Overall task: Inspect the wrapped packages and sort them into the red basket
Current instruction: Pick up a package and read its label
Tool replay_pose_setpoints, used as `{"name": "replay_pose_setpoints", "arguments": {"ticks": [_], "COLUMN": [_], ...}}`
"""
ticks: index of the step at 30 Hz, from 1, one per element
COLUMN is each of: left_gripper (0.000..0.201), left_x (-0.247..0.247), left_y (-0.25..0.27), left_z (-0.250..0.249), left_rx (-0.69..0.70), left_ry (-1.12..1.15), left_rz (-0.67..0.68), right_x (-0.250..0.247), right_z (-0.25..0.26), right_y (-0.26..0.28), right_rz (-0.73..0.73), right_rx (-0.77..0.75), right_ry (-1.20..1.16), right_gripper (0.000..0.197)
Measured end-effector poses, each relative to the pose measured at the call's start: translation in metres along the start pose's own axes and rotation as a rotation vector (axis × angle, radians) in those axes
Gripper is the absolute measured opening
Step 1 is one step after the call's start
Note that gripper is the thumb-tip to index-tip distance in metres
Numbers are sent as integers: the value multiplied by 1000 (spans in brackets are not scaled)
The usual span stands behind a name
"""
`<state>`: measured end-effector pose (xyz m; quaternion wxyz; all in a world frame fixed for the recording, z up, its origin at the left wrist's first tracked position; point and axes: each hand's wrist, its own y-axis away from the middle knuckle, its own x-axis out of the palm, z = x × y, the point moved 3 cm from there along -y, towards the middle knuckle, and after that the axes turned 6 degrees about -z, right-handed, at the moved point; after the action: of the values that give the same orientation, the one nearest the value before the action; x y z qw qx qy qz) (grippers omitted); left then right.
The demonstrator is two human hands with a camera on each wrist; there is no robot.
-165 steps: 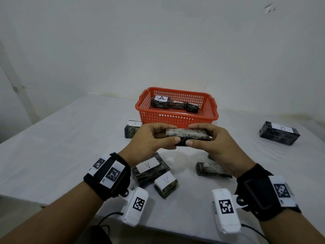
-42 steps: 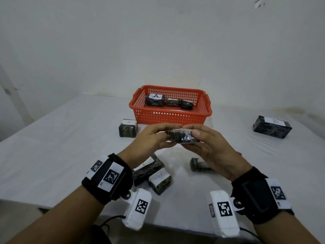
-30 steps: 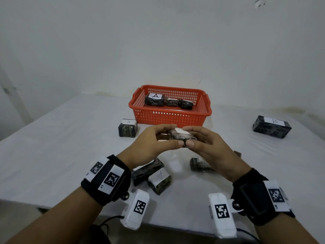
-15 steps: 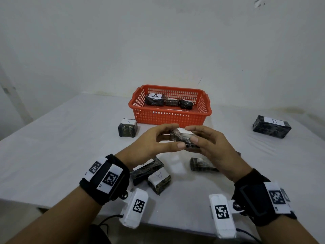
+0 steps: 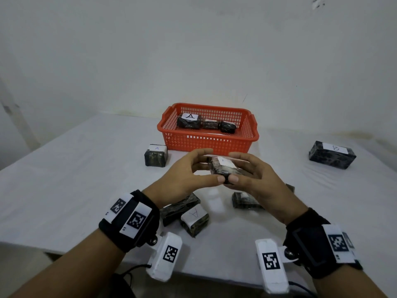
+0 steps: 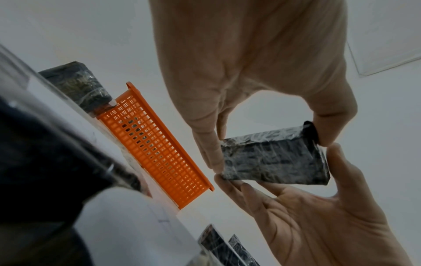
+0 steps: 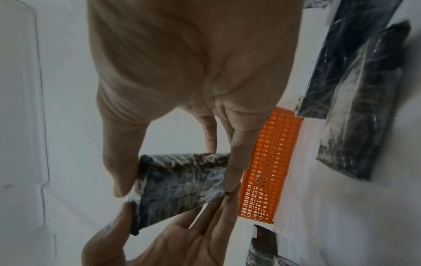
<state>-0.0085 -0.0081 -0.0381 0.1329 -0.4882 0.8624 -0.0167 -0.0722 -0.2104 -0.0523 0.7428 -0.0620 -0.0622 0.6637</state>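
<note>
A dark package wrapped in clear film (image 5: 223,169) is held in the air in front of the red basket (image 5: 206,143). Its white label faces up; the mark on it is too small to read. My left hand (image 5: 212,166) pinches its left end between thumb and fingers. My right hand (image 5: 235,168) pinches the right end the same way, and the two thumbs nearly meet at the near edge. The left wrist view shows the package (image 6: 273,158) from below, and so does the right wrist view, where the package (image 7: 180,185) hangs beside the basket (image 7: 268,162). Three wrapped packages lie in the basket, one (image 5: 189,121) labelled A.
On the white table (image 5: 75,179) an A package (image 5: 156,157) stands left of the basket. A B package (image 5: 332,154) lies far right. Below my hands lie another A package (image 5: 194,220), a long one (image 5: 178,208) and a dark one (image 5: 245,201). A wall stands close behind.
Both hands have turned the package, from a long dark side facing me to the white label facing up. The hands stayed above the table in front of the basket.
</note>
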Motion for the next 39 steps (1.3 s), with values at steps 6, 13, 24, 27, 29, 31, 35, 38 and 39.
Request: {"name": "replay_pose_setpoints", "arguments": {"ticks": [6, 13, 24, 27, 29, 31, 35, 38, 39], "left_gripper": [75, 101, 94, 96, 101, 106, 111, 64, 50], "left_x": [1, -1, 0, 0, 0, 1, 6, 8, 8], "left_y": [3, 0, 3, 2, 1, 1, 2, 0, -1], "left_z": [-4, -3, -5, -4, -5, -8, -10, -14, -15], "left_rx": [-33, -20, -33, -39, -37, -23, -12, 54, 78], "left_ry": [-22, 13, 56, 103, 128, 102, 115, 83, 75], "left_rz": [59, 39, 64, 32, 41, 72, 90, -57, -109], "right_x": [0, 1, 0, 2, 5, 8, 10, 8, 7], "right_z": [5, 8, 10, 8, 8, 11, 15, 15, 15], "right_y": [1, 2, 4, 3, 1, 0, -2, 0, 0], "right_rz": [4, 50, 80, 75, 64, 14, -55, -80, -87], "right_rx": [-29, -58, -54, -24, 60, 141, 145, 87, 65], "right_ry": [55, 91, 110, 98, 11, -73, -67, 32, 60], "right_gripper": [76, 84, 79, 84, 87, 65, 36, 39, 41]}}
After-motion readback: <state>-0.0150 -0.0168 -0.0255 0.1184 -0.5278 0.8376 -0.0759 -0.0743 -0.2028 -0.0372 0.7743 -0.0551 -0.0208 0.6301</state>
